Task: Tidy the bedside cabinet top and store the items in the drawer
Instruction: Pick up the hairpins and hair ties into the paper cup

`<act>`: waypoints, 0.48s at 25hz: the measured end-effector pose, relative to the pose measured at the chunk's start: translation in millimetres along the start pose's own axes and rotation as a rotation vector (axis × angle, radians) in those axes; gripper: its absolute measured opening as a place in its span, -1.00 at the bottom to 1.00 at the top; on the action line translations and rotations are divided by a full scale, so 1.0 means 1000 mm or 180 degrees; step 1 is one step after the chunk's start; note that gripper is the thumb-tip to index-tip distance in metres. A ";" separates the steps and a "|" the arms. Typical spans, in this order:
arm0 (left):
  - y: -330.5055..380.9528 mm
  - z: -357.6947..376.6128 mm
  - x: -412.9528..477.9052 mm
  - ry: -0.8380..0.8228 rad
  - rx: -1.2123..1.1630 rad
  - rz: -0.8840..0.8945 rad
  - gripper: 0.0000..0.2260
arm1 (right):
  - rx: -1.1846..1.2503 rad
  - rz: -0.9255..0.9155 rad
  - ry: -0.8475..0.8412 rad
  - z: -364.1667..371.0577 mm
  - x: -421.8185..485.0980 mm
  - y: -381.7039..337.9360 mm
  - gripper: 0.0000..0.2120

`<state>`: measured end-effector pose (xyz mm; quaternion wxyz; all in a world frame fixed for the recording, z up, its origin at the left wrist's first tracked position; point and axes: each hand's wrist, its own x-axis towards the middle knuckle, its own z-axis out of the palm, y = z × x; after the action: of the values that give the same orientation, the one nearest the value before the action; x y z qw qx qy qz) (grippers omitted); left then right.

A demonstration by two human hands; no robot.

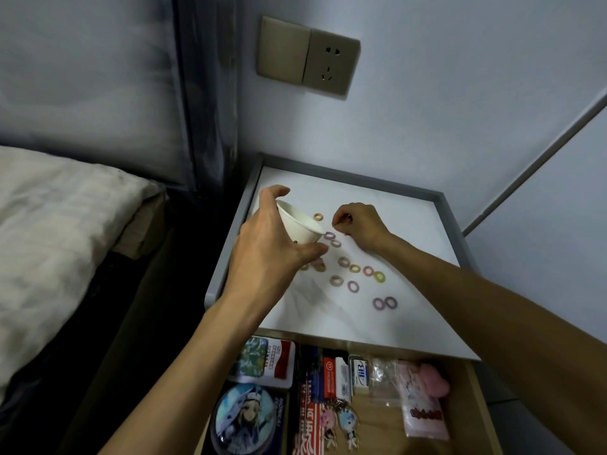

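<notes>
My left hand point(267, 244) grips a small white paper cup point(300, 224), tilted with its mouth toward the right, just above the white cabinet top point(410, 231). Several small coloured hair ties point(353, 267) lie scattered on that top, two purple ones point(384, 303) nearest the front. My right hand point(358, 224) has its fingers curled, pinching something small right by the cup's rim; what it pinches is too small to tell. The drawer point(473, 405) below stands pulled open.
The drawer holds a round anime badge point(244, 417), card packs point(266, 361), keychains point(338, 418), a clear bag and a pink pouch point(427, 382). A bed point(59, 224) lies at left. A wall socket point(307, 55) sits above the cabinet's grey raised rim point(455, 224).
</notes>
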<state>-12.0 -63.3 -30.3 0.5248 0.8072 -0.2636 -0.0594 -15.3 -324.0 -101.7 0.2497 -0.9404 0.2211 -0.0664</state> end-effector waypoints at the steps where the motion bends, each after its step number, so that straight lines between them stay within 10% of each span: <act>1: 0.001 0.000 0.000 -0.0002 0.0012 -0.0001 -0.21 | -0.0133 0.0067 -0.0064 -0.002 0.001 -0.002 -0.83; 6: 0.005 0.001 -0.001 -0.0087 0.0034 0.0035 -0.21 | -0.0709 0.0270 -0.0461 -0.024 -0.002 -0.014 -0.83; 12: 0.005 0.004 -0.003 -0.0157 0.0108 0.0067 -0.19 | 0.1557 -0.0293 -0.0210 -0.077 -0.044 -0.086 -0.90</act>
<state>-17.7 -67.0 -27.8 0.5049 0.8115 -0.2860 -0.0693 -39.7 -271.2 7.4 0.4737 -0.8627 0.1470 -0.0986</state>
